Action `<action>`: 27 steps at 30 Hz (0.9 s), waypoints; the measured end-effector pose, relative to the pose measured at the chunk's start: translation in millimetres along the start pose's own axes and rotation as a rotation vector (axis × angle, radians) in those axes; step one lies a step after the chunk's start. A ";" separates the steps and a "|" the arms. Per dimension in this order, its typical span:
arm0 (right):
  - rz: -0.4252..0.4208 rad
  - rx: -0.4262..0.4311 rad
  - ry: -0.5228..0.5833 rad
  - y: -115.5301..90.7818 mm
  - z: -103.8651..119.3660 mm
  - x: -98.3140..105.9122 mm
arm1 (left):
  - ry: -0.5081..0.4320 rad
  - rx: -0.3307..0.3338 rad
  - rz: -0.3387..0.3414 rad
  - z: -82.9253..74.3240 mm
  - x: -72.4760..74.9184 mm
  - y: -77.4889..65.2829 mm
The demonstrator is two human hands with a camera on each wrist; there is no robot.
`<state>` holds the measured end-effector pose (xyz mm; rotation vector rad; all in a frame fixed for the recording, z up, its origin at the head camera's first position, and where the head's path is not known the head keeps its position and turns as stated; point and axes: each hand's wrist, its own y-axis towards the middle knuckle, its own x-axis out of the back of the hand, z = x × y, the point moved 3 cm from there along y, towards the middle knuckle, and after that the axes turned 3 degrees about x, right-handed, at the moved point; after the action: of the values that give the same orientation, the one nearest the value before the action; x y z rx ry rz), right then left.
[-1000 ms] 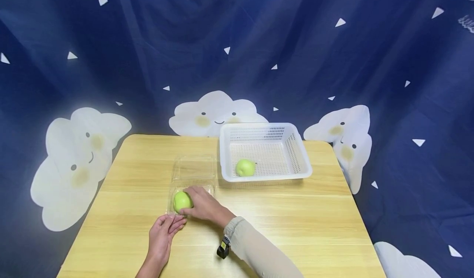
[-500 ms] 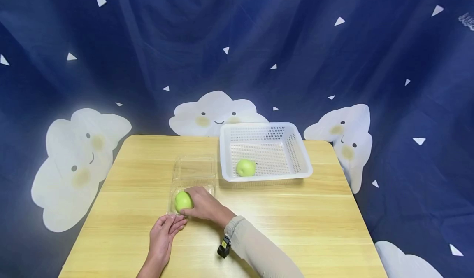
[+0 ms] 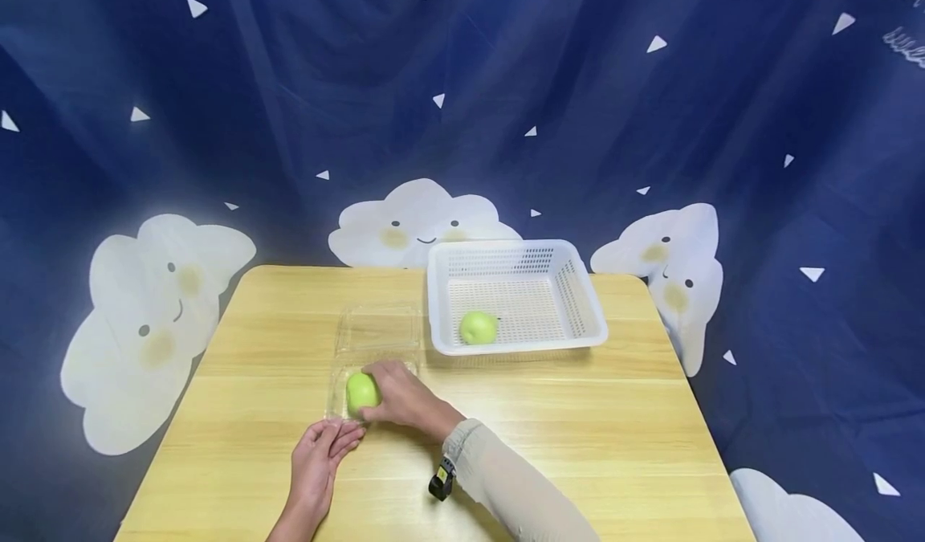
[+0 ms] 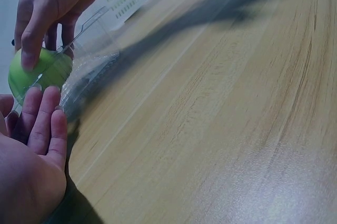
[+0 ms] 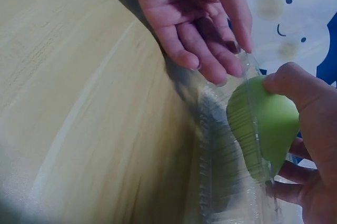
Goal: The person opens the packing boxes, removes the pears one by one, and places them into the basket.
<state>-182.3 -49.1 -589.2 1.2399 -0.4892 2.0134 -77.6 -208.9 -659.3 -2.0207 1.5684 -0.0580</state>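
My right hand (image 3: 405, 397) grips a green pear (image 3: 361, 395) inside the near half of a clear plastic clamshell box (image 3: 378, 332), whose lid lies folded back. In the right wrist view, the thumb lies on one end of the pear (image 5: 274, 124) and the fingers reach round its far side, seen partly through the clear wall. My left hand (image 3: 315, 458) pinches the box's near edge between thumb and forefinger; its other fingers extend beneath the edge. The left wrist view has the pear (image 4: 39, 74) just above these fingertips.
A white perforated basket (image 3: 592, 317) stands behind and right of the box, with another green pear (image 3: 478, 328) in its near left corner. The wooden table (image 3: 578, 421) ends at a dark blue curtain (image 3: 462, 108). A black strap device (image 3: 441, 482) hangs by the right cuff.
The pear, held by my right hand, has shifted slightly to the right within the box. My left hand keeps its place at the box edge.
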 end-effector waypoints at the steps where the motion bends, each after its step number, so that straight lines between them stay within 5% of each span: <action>1: -0.001 -0.002 0.002 -0.4 0.1 1.0 | 0.000 -0.003 0.000 0.1 0.0 0.0; 27: -0.114 -0.013 0.102 -7.6 -4.8 42.4 | -0.036 -0.016 0.013 -1.7 -5.4 -0.6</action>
<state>-191.8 -25.1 -554.4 1.1260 -0.3733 1.9626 -79.3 -204.7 -655.9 -2.0127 1.5648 -0.0041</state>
